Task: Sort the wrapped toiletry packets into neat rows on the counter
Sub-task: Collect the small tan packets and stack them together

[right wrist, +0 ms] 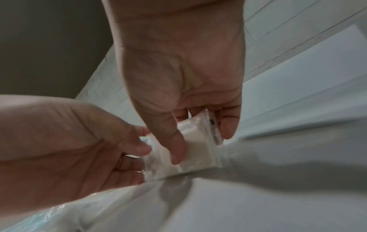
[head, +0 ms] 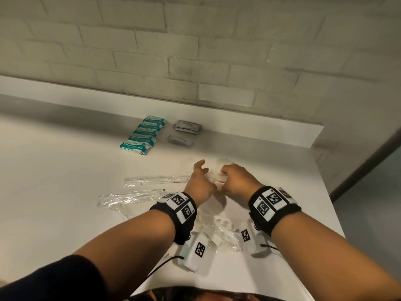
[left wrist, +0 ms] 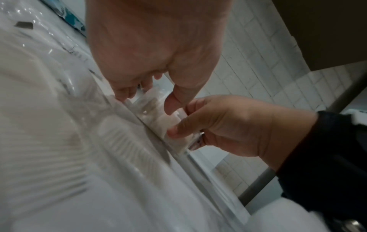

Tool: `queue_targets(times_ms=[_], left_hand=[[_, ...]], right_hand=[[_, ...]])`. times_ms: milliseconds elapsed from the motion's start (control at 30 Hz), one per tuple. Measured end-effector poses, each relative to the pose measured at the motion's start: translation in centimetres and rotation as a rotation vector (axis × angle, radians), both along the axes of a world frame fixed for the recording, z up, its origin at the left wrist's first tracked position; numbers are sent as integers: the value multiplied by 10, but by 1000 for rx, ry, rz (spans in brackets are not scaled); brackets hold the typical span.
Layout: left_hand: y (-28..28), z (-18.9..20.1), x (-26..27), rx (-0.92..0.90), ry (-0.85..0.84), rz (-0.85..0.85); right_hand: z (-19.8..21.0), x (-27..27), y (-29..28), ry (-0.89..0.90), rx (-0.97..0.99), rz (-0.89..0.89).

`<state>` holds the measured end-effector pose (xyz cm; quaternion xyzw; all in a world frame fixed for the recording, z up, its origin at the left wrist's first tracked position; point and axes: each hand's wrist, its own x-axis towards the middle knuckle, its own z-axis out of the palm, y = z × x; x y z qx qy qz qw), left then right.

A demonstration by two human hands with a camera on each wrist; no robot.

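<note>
The white table (head: 65,170) runs along a white brick wall (head: 195,51). At the far side, near the wall, a row of teal-and-white packets (head: 142,135) lies stacked in a line, and just to its right are two grey packets (head: 184,132), one behind the other. To the left of the hands, two long clear-wrapped items (head: 141,189) lie roughly parallel, one nearer than the other; the contents cannot be read. On the near side, beneath the wrists, a loose heap of clear wrappers (head: 219,230) holds comb-like pieces, partly hidden by the black wrist bands (head: 272,206) and the white camera units hanging under them. The forearms and bands block the view of much of this heap. Both hands meet above the middle of the table, between the heap and the far rows. The small clear-wrapped white packet (right wrist: 195,142) is held between them, low over the table surface; it is flat, pale and glossy. The left hand (head: 200,181) pinches its left end between thumb and curled fingers (right wrist: 139,146). The right hand (head: 235,180) grips its right end, thumb on the near face and fingers (right wrist: 228,124) behind.
</note>
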<state>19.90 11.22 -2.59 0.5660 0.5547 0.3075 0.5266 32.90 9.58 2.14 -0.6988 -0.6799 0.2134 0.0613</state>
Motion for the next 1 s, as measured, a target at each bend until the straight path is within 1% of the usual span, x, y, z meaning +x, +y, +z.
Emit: queue_targets(times_ms=[67, 167, 233, 333, 467, 600, 733, 867, 1000], left_hand=[[2, -3, 1, 34, 37, -24], [3, -7, 1, 65, 61, -12], [2, -8, 3, 73, 43, -27], [-4, -6, 8, 55, -11, -103], [-9, -9, 9, 46, -80, -137], [-12, -5, 7, 75, -111, -143], [-15, -3, 7, 98, -125, -108], [-16, -6, 9, 97, -89, -122], [-15, -9, 12, 102, -69, -165]], right_hand=[[-1, 6, -1, -25, 5, -14], [-2, 14, -6, -64, -26, -34], [-6, 13, -12, -23, -54, -18], [-12, 10, -16, 25, -32, 57], [-14, 10, -17, -65, 7, 114], [-15, 11, -18, -29, 84, 117], [-14, 14, -20, 45, 48, 78], [-17, 14, -20, 51, 45, 100], [-20, 12, -17, -8, 57, 125]])
